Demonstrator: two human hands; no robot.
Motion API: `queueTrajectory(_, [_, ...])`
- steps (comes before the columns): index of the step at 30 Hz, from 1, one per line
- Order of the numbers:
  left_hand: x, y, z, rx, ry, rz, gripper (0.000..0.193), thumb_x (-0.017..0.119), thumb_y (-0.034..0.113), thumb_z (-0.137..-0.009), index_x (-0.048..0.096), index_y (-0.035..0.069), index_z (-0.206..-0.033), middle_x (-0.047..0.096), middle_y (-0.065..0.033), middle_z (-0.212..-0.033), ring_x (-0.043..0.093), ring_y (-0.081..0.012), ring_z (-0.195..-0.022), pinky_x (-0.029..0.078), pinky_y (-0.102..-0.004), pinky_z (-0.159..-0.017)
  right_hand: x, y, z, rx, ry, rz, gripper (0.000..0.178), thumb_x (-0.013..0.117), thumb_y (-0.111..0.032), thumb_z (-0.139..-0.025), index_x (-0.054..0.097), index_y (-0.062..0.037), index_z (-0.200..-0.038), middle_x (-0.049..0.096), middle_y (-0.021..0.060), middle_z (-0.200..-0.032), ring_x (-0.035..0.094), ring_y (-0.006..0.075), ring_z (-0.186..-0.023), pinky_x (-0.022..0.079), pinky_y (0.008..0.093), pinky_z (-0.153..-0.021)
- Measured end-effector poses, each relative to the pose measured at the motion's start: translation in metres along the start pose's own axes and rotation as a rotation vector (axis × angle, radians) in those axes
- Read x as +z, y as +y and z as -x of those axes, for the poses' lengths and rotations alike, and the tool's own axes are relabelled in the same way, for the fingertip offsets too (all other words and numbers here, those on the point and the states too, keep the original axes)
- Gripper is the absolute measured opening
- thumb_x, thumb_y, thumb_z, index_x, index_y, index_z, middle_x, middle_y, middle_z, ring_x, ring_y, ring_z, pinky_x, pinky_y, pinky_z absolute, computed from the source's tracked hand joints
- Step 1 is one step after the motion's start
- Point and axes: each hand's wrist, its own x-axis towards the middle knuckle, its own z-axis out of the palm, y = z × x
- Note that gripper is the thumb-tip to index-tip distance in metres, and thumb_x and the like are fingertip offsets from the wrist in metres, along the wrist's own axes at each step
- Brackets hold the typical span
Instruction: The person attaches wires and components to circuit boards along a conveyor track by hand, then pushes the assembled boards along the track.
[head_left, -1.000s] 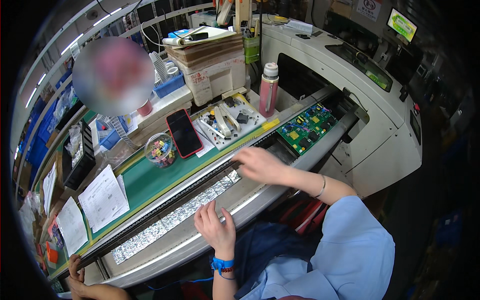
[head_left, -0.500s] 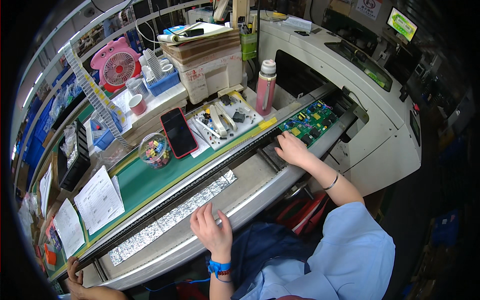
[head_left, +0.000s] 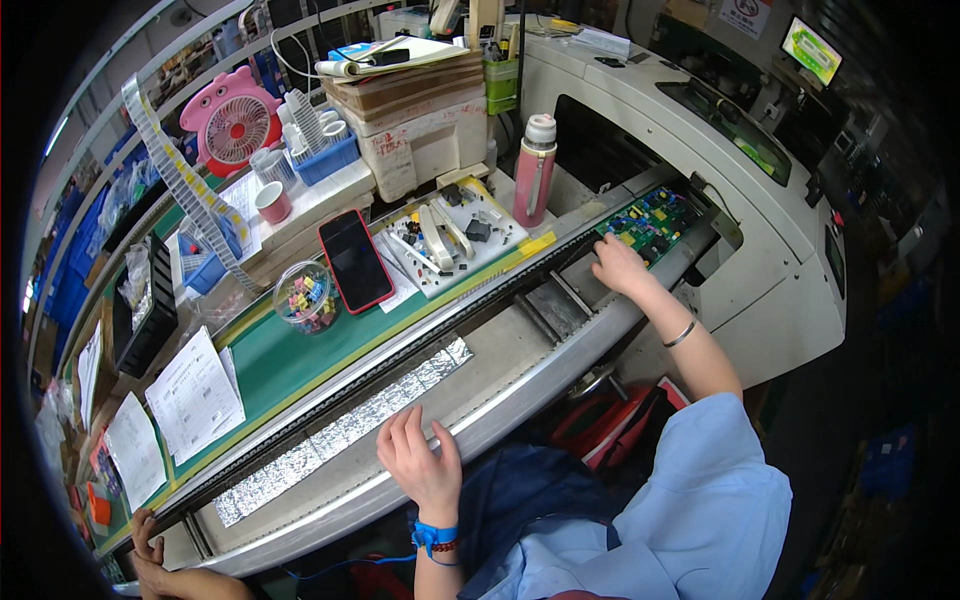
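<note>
A green circuit board (head_left: pixel 650 222) crowded with components lies on the conveyor rails (head_left: pixel 470 372) at the right, by the opening of a white machine. My right hand (head_left: pixel 622 268) is at the board's near left end, fingers loosely bent and a little apart, not wrapped round it. Whether the fingertips touch its edge is hard to tell. My left hand (head_left: pixel 420 462), wearing a blue wrist strap (head_left: pixel 434 536), hovers over or rests on the conveyor's front rail, fingers spread and holding nothing. Near it, a strip of silver foil (head_left: pixel 345 432) lies along the conveyor bed.
Behind the conveyor are a red-edged phone (head_left: pixel 356 262), a clear tub of small coloured parts (head_left: pixel 306 298), a white tray of components (head_left: pixel 450 240) and a pink bottle (head_left: pixel 535 172). The white machine (head_left: pixel 740 270) stands right. Another person's hand (head_left: pixel 148 550) touches the conveyor's left end.
The circuit board has slid right and away along the rails, further toward the machine. My right hand has moved with it; my left hand stays nearly still.
</note>
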Motion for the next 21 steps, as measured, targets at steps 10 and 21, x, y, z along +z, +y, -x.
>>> queueTrajectory(10, [0.0,-0.001,0.0,0.0,0.014,-0.027,0.03,0.064,0.007,-0.076,0.061,0.002,-0.105,0.059,-0.0107,-0.105,0.052,-0.0318,-0.106,0.04,-0.0426,-0.09,0.009,0.083,-0.049,0.102,0.012,0.08,0.028,0.062,-0.02,-0.077,0.06,0.0009,-0.095,0.053,0.0228,-0.109,0.056,0.0385,-0.103,0.048,0.044,-0.088])
queueTrajectory(21, [0.0,-0.001,-0.002,-0.001,0.006,0.009,0.027,0.065,0.01,-0.077,0.062,0.003,-0.103,0.06,-0.0091,-0.101,0.054,-0.0282,-0.103,0.042,-0.0404,-0.085,-0.004,0.081,-0.061,0.03,0.308,-0.007,0.016,0.055,-0.009,-0.082,0.06,-0.0032,-0.097,0.058,0.0162,-0.094,0.059,0.0368,-0.089,0.048,0.0454,-0.075])
